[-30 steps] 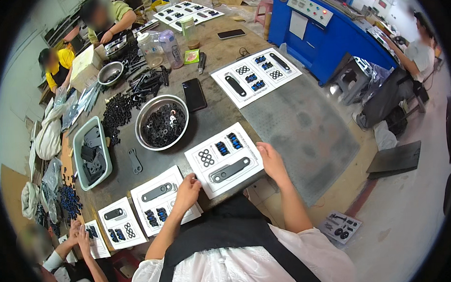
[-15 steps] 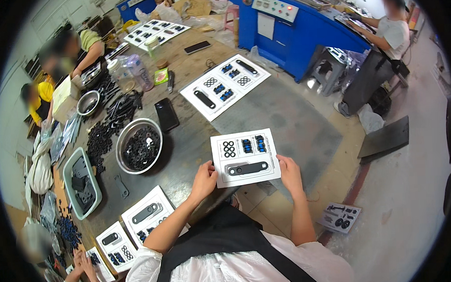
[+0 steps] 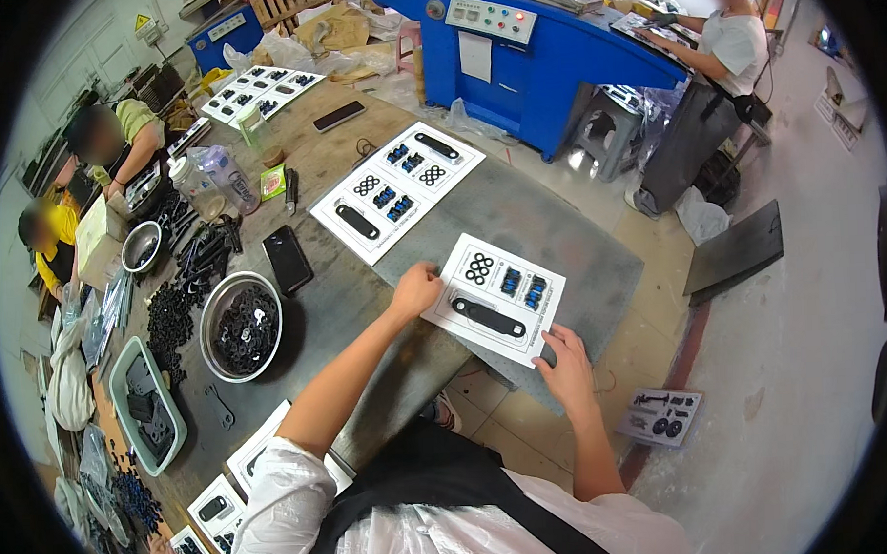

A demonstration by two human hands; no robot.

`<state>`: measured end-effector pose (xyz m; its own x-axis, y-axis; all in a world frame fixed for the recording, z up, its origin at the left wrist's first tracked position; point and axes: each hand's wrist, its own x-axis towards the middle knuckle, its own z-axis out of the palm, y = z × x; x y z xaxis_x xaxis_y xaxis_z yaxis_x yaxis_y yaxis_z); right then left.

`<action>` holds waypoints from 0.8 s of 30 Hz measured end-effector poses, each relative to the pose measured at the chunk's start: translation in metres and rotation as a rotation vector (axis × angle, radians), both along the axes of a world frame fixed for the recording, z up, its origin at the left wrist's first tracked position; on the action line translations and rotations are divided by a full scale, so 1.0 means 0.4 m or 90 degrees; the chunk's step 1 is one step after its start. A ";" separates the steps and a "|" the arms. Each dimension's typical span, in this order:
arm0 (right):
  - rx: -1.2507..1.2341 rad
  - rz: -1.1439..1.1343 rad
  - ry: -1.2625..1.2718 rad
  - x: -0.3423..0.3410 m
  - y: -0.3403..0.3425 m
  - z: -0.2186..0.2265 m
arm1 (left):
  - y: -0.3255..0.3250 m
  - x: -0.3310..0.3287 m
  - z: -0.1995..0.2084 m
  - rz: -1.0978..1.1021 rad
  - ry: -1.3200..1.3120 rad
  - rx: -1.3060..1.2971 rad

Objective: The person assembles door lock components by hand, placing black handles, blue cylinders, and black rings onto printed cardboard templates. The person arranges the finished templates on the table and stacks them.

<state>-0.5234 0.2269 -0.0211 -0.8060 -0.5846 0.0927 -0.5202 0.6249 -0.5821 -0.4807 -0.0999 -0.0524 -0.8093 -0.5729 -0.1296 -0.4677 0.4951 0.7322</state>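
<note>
A white card [image 3: 495,316] with black rings, blue-and-black small parts and a long black bar on its face lies slantwise over the near right corner of the table. My left hand [image 3: 418,289] has its curled fingers at the card's left edge. At the lower right edge, my right hand [image 3: 568,366] pinches the card, thumb along its side. Just beyond lies a larger white sheet [image 3: 394,197] with two similar sets of parts. Whether the card rests fully on the surface, I cannot tell.
A metal bowl [image 3: 206,322] of black rings, a phone [image 3: 288,260] and a pale green tray [image 3: 171,399] of dark parts stand on the left. More cards [image 3: 220,509] lie by my left elbow. A blue machine [image 3: 500,75] stands beyond; people work at left and far right.
The card has moved away from me and slightly right, and turned clockwise. Both hands went with it, the left reaching farther out. My view has also shifted.
</note>
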 end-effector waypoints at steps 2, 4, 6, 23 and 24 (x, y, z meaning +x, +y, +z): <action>0.013 -0.008 0.009 0.008 0.011 0.020 | 0.016 -0.039 0.011 -0.029 -0.011 -0.004; 0.010 0.001 0.010 0.008 0.010 0.019 | 0.025 -0.056 -0.006 -0.035 0.060 -0.001; 0.011 0.009 0.018 0.005 0.012 0.009 | 0.029 -0.069 -0.013 -0.046 0.095 0.000; 0.057 -0.038 0.098 -0.080 -0.098 -0.039 | 0.057 -0.055 -0.023 -0.197 0.150 -0.248; 0.060 -0.037 0.104 -0.093 -0.109 -0.042 | 0.048 -0.062 -0.024 -0.197 0.146 -0.241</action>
<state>-0.5605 0.1835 -0.0379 -0.8175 -0.5497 0.1720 -0.5642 0.7042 -0.4310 -0.5055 -0.0808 -0.0620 -0.9308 -0.2763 0.2391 -0.1079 0.8331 0.5425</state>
